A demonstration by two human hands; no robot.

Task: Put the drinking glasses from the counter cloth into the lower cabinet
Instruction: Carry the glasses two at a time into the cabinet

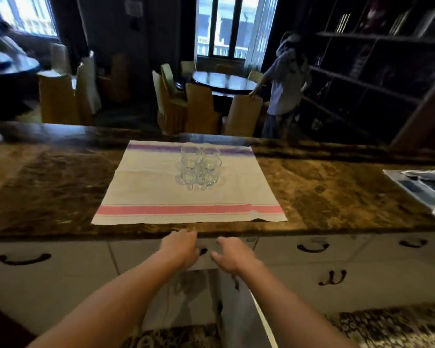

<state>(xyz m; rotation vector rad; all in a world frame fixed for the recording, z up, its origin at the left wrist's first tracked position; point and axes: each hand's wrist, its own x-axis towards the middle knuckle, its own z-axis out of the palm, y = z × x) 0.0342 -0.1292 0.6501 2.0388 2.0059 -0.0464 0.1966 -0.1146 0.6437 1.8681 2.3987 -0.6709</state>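
Drinking glasses [200, 167] stand clustered together on the far half of the striped counter cloth [161, 187], which lies flat on the brown stone counter [324, 194]. My left hand [180, 248] and right hand [232, 254] hover empty just below the counter's near edge, fingers loosely spread, near a dark drawer handle. Beneath them the lower cabinet [194, 297] stands open.

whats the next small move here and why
Probably reach forward over the counter edge to the glasses. Both the left hand and the right hand are empty and low by the drawer front, the glasses sit clustered on the cloth, and the cabinet door below looks open.
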